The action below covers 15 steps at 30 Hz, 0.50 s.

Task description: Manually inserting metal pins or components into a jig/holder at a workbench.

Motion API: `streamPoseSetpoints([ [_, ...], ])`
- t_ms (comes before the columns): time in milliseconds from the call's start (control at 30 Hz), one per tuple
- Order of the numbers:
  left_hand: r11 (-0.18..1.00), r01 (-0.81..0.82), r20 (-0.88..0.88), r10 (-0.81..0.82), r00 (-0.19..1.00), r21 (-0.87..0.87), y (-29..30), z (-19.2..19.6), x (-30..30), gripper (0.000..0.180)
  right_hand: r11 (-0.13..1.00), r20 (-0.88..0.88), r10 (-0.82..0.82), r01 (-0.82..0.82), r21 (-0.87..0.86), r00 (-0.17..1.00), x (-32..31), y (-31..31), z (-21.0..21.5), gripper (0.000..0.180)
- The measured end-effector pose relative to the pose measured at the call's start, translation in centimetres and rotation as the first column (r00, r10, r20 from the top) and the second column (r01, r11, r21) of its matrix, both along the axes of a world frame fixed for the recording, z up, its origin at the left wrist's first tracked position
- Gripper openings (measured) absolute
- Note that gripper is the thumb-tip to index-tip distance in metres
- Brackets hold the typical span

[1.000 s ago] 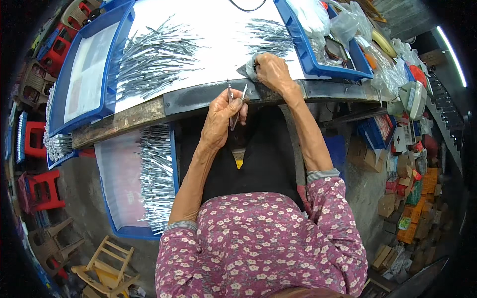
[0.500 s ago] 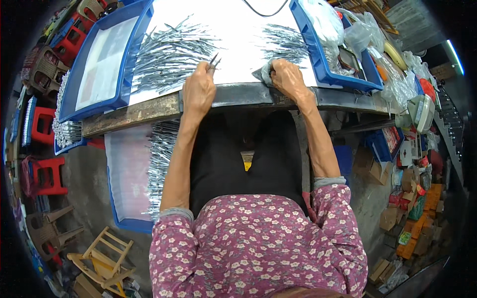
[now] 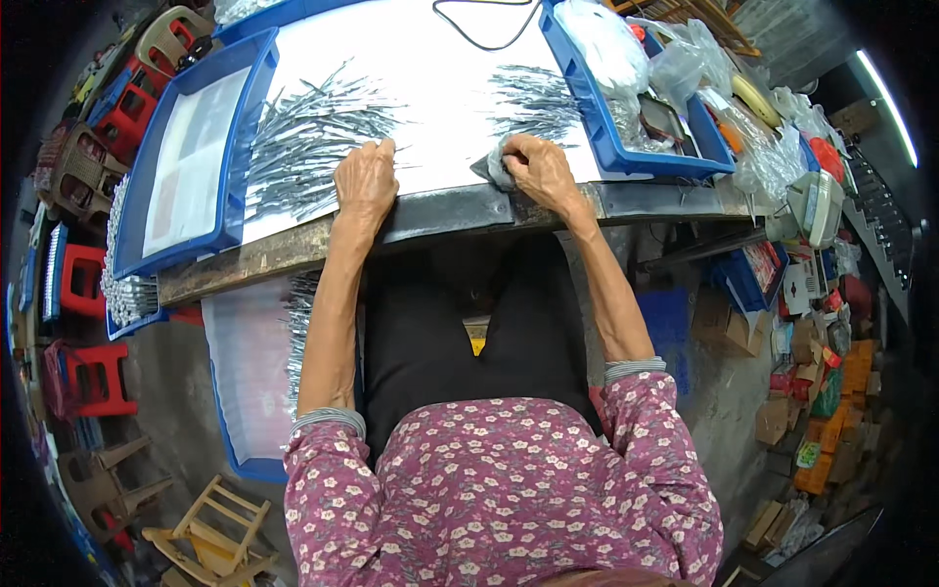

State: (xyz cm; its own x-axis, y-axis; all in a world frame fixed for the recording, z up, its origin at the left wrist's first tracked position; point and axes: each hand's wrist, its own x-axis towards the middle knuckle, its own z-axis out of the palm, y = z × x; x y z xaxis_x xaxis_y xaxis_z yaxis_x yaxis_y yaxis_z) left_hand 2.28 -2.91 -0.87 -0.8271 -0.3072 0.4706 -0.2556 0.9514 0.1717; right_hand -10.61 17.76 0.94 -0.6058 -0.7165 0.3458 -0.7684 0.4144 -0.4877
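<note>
Left hand: the left hand [image 3: 365,181] lies knuckles up at the near edge of the desk [image 3: 440,78], wrist over the dark front rim [image 3: 440,210]
Left fingers: curled down into the near end of the big heap of thin metal pieces [image 3: 308,137]; the tips are buried among them, so whether they pinch one piece cannot be told
Metal pieces, left heap: a wide fan of slim grey pieces spread on the white desk top, reaching from the left fingers away toward the far left; the closest ones touch the fingertips
Right hand: the right hand [image 3: 540,171] rests on the desk near the front rim, to the right of the left hand, the two well apart
Right fingers: closed around a crumpled grey cloth [image 3: 497,168], which bulges out on the thumb side and sits on the desk
Metal pieces, right heap: a smaller pile [image 3: 536,103] lies just beyond the right hand, near the cloth but not under it
Blue tray, left: a blue tray [image 3: 156,186] with a pale sheet inside lies beside the big heap, its wall just next to the pieces
Blue tray, right: another blue tray [image 3: 606,147] borders the small pile and holds clear plastic bags [image 3: 611,44]
Cable: a black cable [image 3: 484,29] loops over the far part of the desk
Below the desk: a low blue tray [image 3: 240,430] with a pale sheet and more metal pieces stands at the person's left leg; red plastic stools [image 3: 83,284] stand farther left
</note>
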Motion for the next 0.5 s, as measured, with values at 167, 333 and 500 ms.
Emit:
streamPoseSetpoints([
  [167, 0.997, 0.070, -0.029, -0.069, 0.997, 0.016, 0.6, -0.8, -0.6, 0.009, 0.954, 0.202, 0.006, 0.055, -0.296, 0.979, 0.0, 0.7, -0.8, 0.017],
  [333, 0.953, 0.151, -0.173, -0.108, 0.979, 0.262, 2.5, 0.3, -1.2, 0.010, 0.915, 0.531, 0.056, 0.169, -0.366, 0.846, 0.6, 1.1, 0.0, 0.012],
  [500, 0.857, 0.286, -0.332, -0.145, 0.932, 0.429, 4.7, 1.1, -1.3, 0.008, 0.865, 0.671, 0.126, 0.251, -0.435, 0.730, 0.6, 1.6, 0.2, 0.010],
])
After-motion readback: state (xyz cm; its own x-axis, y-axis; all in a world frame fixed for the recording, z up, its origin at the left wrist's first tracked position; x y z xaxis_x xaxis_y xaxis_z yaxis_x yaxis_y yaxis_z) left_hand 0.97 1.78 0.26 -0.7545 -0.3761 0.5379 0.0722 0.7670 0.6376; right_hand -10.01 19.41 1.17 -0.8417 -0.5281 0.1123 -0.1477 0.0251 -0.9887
